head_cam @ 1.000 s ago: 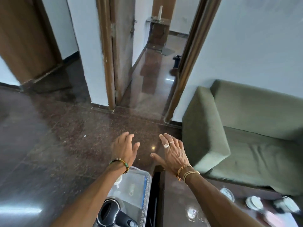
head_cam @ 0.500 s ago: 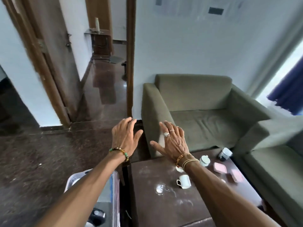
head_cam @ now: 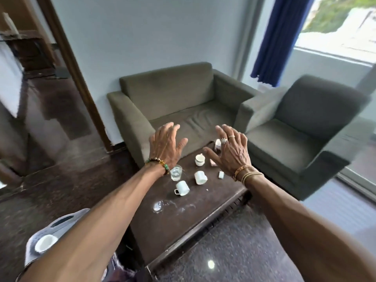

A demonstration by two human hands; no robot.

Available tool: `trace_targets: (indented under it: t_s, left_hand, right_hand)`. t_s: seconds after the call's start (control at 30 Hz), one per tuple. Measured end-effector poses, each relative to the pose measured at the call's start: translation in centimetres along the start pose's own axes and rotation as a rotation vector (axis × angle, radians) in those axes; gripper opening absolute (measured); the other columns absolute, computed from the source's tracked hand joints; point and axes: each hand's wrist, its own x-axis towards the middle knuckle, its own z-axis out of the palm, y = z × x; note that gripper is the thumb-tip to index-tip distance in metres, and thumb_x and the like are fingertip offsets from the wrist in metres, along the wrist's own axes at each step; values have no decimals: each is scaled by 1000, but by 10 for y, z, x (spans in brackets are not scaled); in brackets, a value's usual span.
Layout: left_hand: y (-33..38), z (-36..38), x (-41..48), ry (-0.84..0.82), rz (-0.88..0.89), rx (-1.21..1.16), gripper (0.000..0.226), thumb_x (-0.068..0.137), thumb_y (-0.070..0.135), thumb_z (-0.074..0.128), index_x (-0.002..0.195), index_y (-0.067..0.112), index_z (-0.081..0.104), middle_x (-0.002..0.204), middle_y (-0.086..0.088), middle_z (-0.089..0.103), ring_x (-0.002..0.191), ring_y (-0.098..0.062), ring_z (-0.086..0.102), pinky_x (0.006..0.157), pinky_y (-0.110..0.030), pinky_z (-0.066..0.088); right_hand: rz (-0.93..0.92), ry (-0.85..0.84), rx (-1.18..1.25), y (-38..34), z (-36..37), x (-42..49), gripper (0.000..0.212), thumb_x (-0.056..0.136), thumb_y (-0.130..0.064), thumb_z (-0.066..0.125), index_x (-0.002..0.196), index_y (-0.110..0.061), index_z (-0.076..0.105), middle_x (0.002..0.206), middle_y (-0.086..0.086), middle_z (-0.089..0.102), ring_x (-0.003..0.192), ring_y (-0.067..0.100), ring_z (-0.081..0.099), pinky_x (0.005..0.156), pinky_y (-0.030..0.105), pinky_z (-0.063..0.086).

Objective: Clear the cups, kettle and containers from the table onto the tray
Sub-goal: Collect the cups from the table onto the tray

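Holding both hands out above the far end of the dark wooden table (head_cam: 183,224), we grip nothing: the left hand (head_cam: 165,145) is spread wide, palm down, fingers straight and apart; the right hand (head_cam: 232,151) is just as wide, its thumb stretched toward the left hand; the two are apart and touch nothing. Just below the left wrist and its bead bracelet (head_cam: 160,163) stands a clear glass (head_cam: 176,173); nearer us than the glass sits a white cup (head_cam: 182,188), handle turned left; between the two wrists a second white cup (head_cam: 200,177) looks tilted; under the gap between the thumbs stands a small white lidded pot (head_cam: 200,159); a small white container (head_cam: 221,174) lies just left of the right wrist and its bangles (head_cam: 247,173); a pink container (head_cam: 213,162) shows only as a sliver under the right thumb; a far cup (head_cam: 218,143) is half hidden by the right hand's fingers, and its dark band is too blurred for us to tell whether it bears writing. A shiny wet smear (head_cam: 158,206) marks the tabletop nearer us than the cups. Under the left forearm, well apart from the cups, the tray (head_cam: 61,222) is mostly covered by the arm; a round white thing (head_cam: 45,243) rests in it, and we cannot tell what it is. Beyond both hands stands a green sofa (head_cam: 183,94); right of the right hand a matching armchair (head_cam: 295,135) sits near the table's corner; a blue curtain (head_cam: 272,37) hangs above it; left of the left hand runs a brown door frame (head_cam: 77,78), with the room past it smeared by blur.
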Motion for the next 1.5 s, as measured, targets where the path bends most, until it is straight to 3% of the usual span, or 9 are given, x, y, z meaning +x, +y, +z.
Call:
trace_targets:
  t_s: [0.17, 0.5, 0.7, 0.9, 1.17, 1.5]
  left_hand:
    - [70, 37, 12, -60, 103, -46, 53, 91, 48, 51, 136, 20, 46, 145, -3, 42, 132, -24, 41, 104, -43, 33]
    - [136, 140, 27, -254, 254, -162, 49, 88, 44, 55, 131, 20, 51, 133, -3, 50, 119, -27, 50, 95, -42, 37]
    - [168, 178, 47, -335, 290, -240, 45, 89, 43, 56, 128, 21, 53, 127, -2, 55, 116, -26, 51, 91, -40, 39]
    - [206, 205, 70, -389, 329, -287, 44, 89, 42, 56, 128, 22, 52, 128, -1, 55, 117, -25, 52, 92, -40, 40]
    - [253, 254, 68, -479, 363, -285, 42, 91, 43, 54, 129, 24, 52, 129, 1, 53, 115, -23, 52, 95, -40, 40]
    - [272, 311, 92, -539, 193, -249, 42, 91, 39, 56, 128, 21, 53, 129, -3, 53, 119, -25, 50, 98, -41, 42]
  right_hand:
    - [224, -1, 7, 66, -10, -29, 87, 83, -74, 39, 147, -15, 36, 151, 10, 37, 139, 28, 32, 112, 44, 23]
    - [436, -151, -126, 138, 16, -86, 83, 87, -72, 39, 148, -16, 35, 152, 10, 36, 141, 27, 30, 113, 44, 23]
    - [552, -144, -165, 174, 18, -89, 82, 87, -71, 42, 147, -16, 37, 150, 10, 37, 137, 27, 34, 111, 43, 26]
    - [618, -81, -195, 213, 10, -81, 79, 88, -70, 41, 144, -15, 40, 145, 9, 41, 132, 27, 38, 108, 41, 28]
    - [676, -136, -166, 279, 34, -94, 83, 87, -74, 36, 146, -16, 38, 149, 10, 39, 136, 27, 36, 110, 42, 25]
    - [557, -246, -85, 350, 88, -57, 81, 88, -73, 36, 146, -16, 37, 150, 10, 39, 136, 27, 37, 110, 43, 26]
